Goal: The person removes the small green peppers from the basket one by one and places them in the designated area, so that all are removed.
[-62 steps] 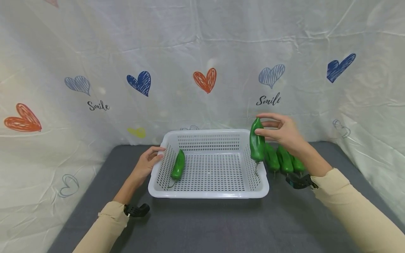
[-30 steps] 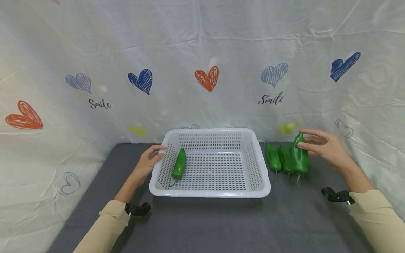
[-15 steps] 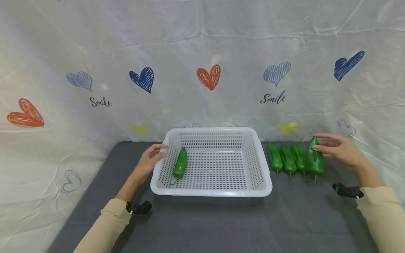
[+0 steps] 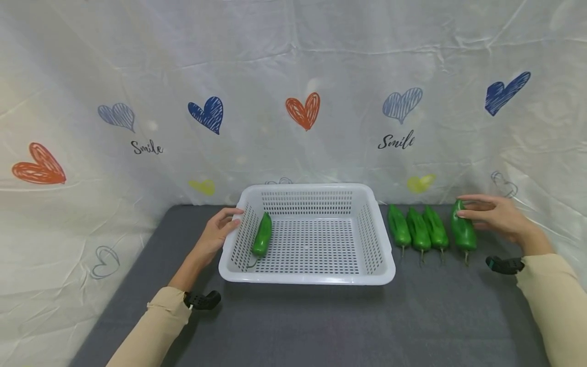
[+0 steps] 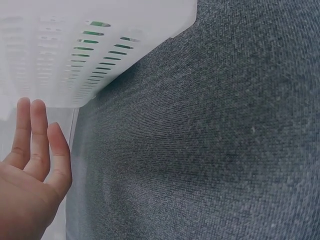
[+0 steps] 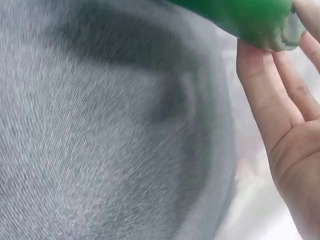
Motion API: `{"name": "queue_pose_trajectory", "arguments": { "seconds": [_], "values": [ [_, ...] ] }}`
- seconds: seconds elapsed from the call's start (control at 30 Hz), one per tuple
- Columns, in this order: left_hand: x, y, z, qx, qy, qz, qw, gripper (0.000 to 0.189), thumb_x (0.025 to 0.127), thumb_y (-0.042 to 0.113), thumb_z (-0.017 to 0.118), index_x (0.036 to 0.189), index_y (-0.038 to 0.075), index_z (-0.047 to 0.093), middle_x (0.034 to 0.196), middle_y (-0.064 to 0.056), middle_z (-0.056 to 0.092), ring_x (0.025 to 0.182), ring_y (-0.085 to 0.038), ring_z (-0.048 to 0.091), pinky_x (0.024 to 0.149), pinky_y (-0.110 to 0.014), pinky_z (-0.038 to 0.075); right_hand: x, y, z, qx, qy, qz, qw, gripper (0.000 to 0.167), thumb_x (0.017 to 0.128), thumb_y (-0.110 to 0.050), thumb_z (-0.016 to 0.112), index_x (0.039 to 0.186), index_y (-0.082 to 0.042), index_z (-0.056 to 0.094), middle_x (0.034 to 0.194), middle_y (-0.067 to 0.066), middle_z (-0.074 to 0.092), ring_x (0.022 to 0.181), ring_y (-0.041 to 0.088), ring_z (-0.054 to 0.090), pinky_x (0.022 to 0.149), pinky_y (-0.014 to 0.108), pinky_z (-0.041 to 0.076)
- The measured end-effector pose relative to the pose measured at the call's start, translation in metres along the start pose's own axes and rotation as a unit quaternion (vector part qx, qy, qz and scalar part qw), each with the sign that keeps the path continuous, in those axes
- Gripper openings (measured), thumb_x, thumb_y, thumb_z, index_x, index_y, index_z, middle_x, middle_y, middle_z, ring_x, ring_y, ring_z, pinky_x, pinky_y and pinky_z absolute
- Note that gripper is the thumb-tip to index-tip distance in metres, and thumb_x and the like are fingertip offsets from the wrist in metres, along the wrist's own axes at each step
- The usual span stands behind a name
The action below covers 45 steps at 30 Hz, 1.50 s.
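Observation:
My left hand [image 4: 214, 234] touches the left rim of a white perforated plastic basket [image 4: 307, 279]. In the left wrist view the fingers are fairly straight against its outer wall. One green pepper [image 4: 262, 237] lies inside the basket along the left wall. To the right, my right hand [image 4: 497, 216] pinches another green pepper [image 4: 463, 232] near its pointed far end, its stem toward me. Part of this pepper fills the top of the right wrist view, with fingertips [image 6: 252, 55] against its end. It is at the right of a row of peppers.
Three more green peppers [image 4: 419, 232] lie side by side just right of the basket, stems toward me. The table has a dark grey cloth [image 4: 321, 326]. Behind it hangs a white curtain [image 4: 257, 66] printed with hearts. Each wrist wears a black band [image 4: 202, 300].
My right hand carried the pepper rightward from above the basket's right rim, past the row, and lowered it at the row's right end. The left hand stayed at the basket.

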State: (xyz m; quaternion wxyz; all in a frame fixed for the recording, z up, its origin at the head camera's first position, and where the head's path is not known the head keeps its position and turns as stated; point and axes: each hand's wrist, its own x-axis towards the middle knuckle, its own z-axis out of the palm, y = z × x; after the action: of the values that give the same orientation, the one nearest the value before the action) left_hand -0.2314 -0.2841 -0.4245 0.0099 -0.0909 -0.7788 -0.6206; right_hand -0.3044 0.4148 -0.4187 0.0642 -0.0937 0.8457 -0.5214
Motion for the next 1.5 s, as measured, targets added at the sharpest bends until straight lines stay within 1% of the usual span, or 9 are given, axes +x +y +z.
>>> {"name": "queue_pose_trajectory", "arguments": {
  "seconds": [0.23,0.33,0.6,0.77,0.97,1.13,1.23,1.4,1.5],
  "values": [
    [0.000,-0.003,0.000,-0.008,0.003,0.003,1.0000,0.037,0.106,0.022,0.059,0.138,0.004,0.052,0.134,-0.026,0.054,0.102,-0.024,0.065,0.074,-0.036,0.057,0.010,0.015,-0.001,-0.031,-0.001,0.016,0.9994,0.055,0.095,-0.021,0.076,0.145,-0.009,0.056,0.110,-0.007,0.067,0.094,0.007,0.067,0.075,0.035,0.057],
    [0.000,-0.003,0.000,-0.016,0.002,0.003,0.9999,0.038,0.106,0.022,0.060,0.138,0.004,0.052,0.132,-0.026,0.055,0.099,-0.024,0.066,0.073,-0.036,0.058,0.012,0.019,0.000,-0.026,0.004,0.022,0.9994,0.058,0.094,-0.022,0.077,0.145,-0.006,0.055,0.110,-0.004,0.068,0.093,0.007,0.068,0.075,0.035,0.058],
    [0.001,-0.003,-0.001,-0.017,0.002,-0.002,0.9998,0.038,0.106,0.019,0.059,0.139,0.002,0.051,0.133,-0.027,0.054,0.099,-0.023,0.066,0.073,-0.035,0.058,0.013,0.027,0.007,0.012,0.024,0.005,0.9996,0.053,0.094,-0.013,0.076,0.142,-0.003,0.058,0.099,-0.013,0.072,0.089,0.007,0.069,0.069,0.032,0.058],
    [0.001,-0.003,-0.001,-0.017,-0.001,0.001,0.9999,0.038,0.107,0.020,0.057,0.139,0.002,0.050,0.133,-0.027,0.054,0.100,-0.023,0.065,0.074,-0.035,0.057,0.013,0.030,0.011,0.000,0.035,-0.004,0.9994,0.051,0.094,-0.016,0.076,0.140,-0.003,0.059,0.100,-0.019,0.069,0.089,0.001,0.067,0.068,0.030,0.058],
    [0.001,-0.004,-0.001,-0.023,0.002,-0.004,0.9997,0.037,0.106,0.021,0.060,0.138,0.005,0.053,0.132,-0.025,0.055,0.099,-0.024,0.065,0.073,-0.036,0.057,0.014,0.028,0.018,-0.025,0.048,-0.012,0.9985,0.057,0.095,-0.021,0.076,0.139,0.007,0.054,0.102,-0.023,0.066,0.088,-0.002,0.064,0.068,0.030,0.057],
    [0.000,-0.003,-0.001,-0.024,0.002,-0.005,0.9997,0.036,0.106,0.022,0.060,0.138,0.006,0.053,0.132,-0.024,0.055,0.099,-0.024,0.066,0.073,-0.037,0.058,0.013,0.025,0.024,-0.044,0.065,-0.011,0.9968,0.060,0.095,-0.025,0.076,0.136,0.013,0.053,0.098,-0.025,0.063,0.085,-0.004,0.063,0.067,0.029,0.057],
    [0.000,-0.004,-0.001,-0.025,0.003,-0.006,0.9997,0.037,0.106,0.022,0.060,0.138,0.005,0.052,0.132,-0.024,0.055,0.099,-0.024,0.066,0.073,-0.037,0.058,0.012,0.022,0.026,-0.058,0.067,-0.010,0.9960,0.060,0.096,-0.027,0.075,0.135,0.013,0.053,0.100,-0.019,0.063,0.085,-0.005,0.062,0.068,0.030,0.057],
    [0.000,-0.004,0.000,-0.022,0.000,-0.002,0.9998,0.038,0.106,0.022,0.059,0.139,0.005,0.051,0.133,-0.025,0.054,0.099,-0.025,0.066,0.073,-0.037,0.058,0.010,0.022,0.028,-0.081,0.065,-0.002,0.9946,0.062,0.097,-0.032,0.073,0.136,0.012,0.053,0.115,0.005,0.065,0.085,-0.008,0.060,0.069,0.029,0.057],
    [0.000,-0.004,0.000,-0.021,0.000,-0.001,0.9998,0.038,0.106,0.022,0.059,0.139,0.005,0.051,0.134,-0.025,0.054,0.099,-0.025,0.066,0.073,-0.037,0.058,0.010,0.022,0.027,-0.078,0.064,-0.003,0.9949,0.062,0.097,-0.031,0.073,0.136,0.013,0.052,0.114,0.006,0.065,0.085,-0.007,0.061,0.070,0.029,0.057]
  ]
}}
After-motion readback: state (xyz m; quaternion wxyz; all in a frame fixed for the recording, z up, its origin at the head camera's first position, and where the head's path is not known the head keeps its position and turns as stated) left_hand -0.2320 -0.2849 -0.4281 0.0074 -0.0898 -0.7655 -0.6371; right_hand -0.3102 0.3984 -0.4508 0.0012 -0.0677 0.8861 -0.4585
